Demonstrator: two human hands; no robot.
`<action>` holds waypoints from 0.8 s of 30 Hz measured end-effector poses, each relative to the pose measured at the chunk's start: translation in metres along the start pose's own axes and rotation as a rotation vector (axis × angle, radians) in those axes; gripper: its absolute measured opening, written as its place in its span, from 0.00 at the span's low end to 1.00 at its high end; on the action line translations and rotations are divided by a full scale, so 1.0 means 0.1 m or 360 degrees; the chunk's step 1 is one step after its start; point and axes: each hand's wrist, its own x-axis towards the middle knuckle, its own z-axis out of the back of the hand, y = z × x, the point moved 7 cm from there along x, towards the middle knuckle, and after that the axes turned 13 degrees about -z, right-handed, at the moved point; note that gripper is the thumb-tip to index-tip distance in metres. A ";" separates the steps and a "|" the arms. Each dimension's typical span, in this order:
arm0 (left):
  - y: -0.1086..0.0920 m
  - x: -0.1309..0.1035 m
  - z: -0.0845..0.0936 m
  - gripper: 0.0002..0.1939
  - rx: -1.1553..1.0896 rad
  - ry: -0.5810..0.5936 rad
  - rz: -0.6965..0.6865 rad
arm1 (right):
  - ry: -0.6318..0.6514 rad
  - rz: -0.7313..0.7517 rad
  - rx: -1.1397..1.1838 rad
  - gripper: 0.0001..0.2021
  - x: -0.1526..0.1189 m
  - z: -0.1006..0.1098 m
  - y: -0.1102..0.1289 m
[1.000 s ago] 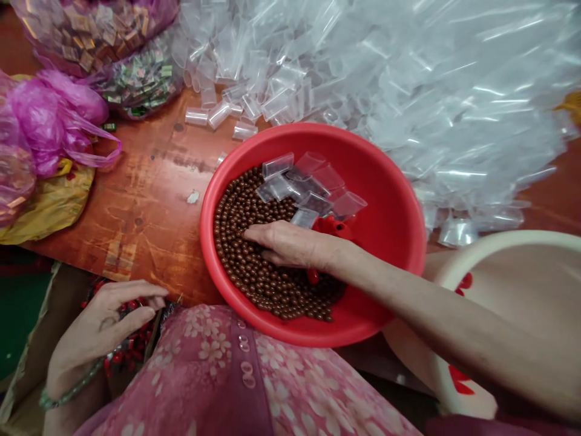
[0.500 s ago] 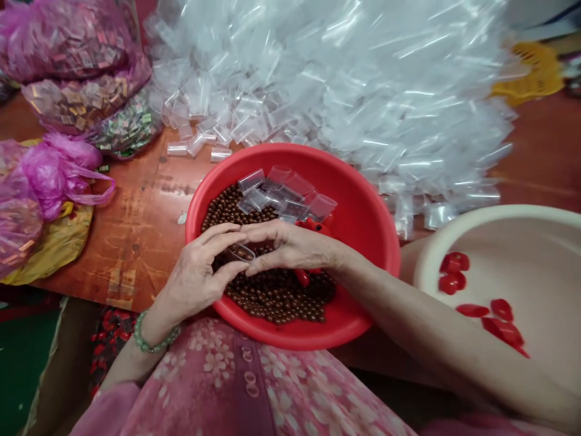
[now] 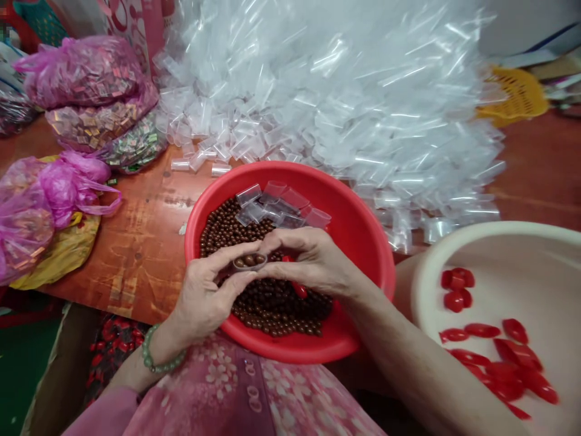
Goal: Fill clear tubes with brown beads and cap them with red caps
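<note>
L hand (image 3: 202,290) had just joined R hand (image 3: 315,260), both grips pinching a clear sleeve (image 3: 250,269) w/ brown beads (image 3: 248,260) inside, above the red basin (image 3: 384,266) & its loose beads (image 3: 276,306), so sleeve looked approx. part-filled.

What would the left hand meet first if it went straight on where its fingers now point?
Most likely the right hand, which faces the left hand across the clear plastic sleeve holding brown beads; whether the hands touch is unclear.
</note>
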 end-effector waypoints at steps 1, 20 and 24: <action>-0.04 0.01 -0.01 0.16 -0.0022 -0.0014 -0.0052 | -0.0078 0.0045 -0.0027 0.09 -0.02 0.02 0.03; -0.02 0.09 0.02 0.15 -0.0183 -0.0006 0.0058 | -0.0408 0.0401 -0.0485 0.01 -0.14 0.01 0.34; 0.06 0.09 0.04 0.14 -0.0263 0.0015 0.0215 | -0.0375 0.0330 -0.0498 0.02 -0.11 0.00 0.29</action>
